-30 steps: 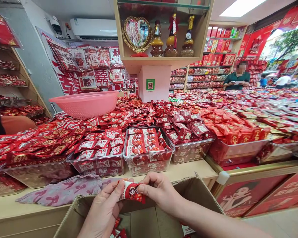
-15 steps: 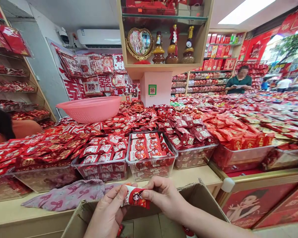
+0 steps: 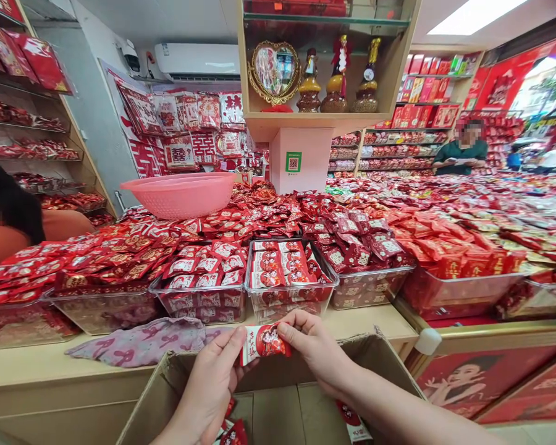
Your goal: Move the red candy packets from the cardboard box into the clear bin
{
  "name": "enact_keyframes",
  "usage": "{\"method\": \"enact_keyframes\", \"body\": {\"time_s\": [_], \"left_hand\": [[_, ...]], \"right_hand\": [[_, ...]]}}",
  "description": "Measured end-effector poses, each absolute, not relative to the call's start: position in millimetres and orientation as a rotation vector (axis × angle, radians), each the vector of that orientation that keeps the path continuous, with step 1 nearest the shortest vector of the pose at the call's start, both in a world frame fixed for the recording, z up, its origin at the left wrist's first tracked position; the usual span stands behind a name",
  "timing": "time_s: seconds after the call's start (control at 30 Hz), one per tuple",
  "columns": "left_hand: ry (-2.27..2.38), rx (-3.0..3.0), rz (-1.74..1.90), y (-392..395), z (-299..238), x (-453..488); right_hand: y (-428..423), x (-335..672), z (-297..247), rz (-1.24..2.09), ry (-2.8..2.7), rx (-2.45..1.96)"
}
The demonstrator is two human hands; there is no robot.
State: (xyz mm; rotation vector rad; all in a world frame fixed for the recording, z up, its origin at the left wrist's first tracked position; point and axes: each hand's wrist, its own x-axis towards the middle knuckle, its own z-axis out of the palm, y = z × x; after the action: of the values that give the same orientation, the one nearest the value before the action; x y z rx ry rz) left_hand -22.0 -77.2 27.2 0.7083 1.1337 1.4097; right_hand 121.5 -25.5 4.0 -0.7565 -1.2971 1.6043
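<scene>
A small red and white candy packet (image 3: pixel 265 342) with cartoon figures is stretched between my two hands. My left hand (image 3: pixel 213 380) pinches its white end, and my right hand (image 3: pixel 312 346) pinches the red end. Both hands are above an open cardboard box (image 3: pixel 278 408), where a few similar packets (image 3: pixel 234 432) lie at the bottom left and another packet (image 3: pixel 353 423) shows beneath my right forearm. Just beyond my hands, a clear plastic bin (image 3: pixel 291 304) holds rows of packets with the same look.
More clear bins heaped with red packets line the counter, including a bin (image 3: pixel 201 303) to the left. A patterned cloth (image 3: pixel 141 346) lies at the counter's edge. A pink basket (image 3: pixel 180 194) rests on the heaps. One person (image 3: pixel 463 154) stands far right; another person (image 3: pixel 13 210) is at left.
The view has tipped slightly down and turned left. Both hands still grip the packet, which now lies flatter with its printed front more fully visible. More of the packets in the box show.
</scene>
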Motion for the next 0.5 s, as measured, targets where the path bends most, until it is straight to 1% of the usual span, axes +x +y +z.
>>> {"method": "enact_keyframes", "body": {"time_s": [0.07, 0.23, 0.4, 0.5], "left_hand": [[1.107, 0.701, 1.411, -77, 27, -22], [1.133, 0.813, 1.29, -78, 26, -21], [1.17, 0.864, 1.255, -78, 25, -25], [1.171, 0.848, 1.27, -77, 25, -27]], "right_hand": [[-25, 122, 4, 1.622, -1.294, -0.739], [-21, 122, -3, 1.533, -1.339, -0.821], [-21, 123, -6, 1.691, -1.372, -0.797], [-23, 123, -3, 1.686, -1.363, -0.831]]}}
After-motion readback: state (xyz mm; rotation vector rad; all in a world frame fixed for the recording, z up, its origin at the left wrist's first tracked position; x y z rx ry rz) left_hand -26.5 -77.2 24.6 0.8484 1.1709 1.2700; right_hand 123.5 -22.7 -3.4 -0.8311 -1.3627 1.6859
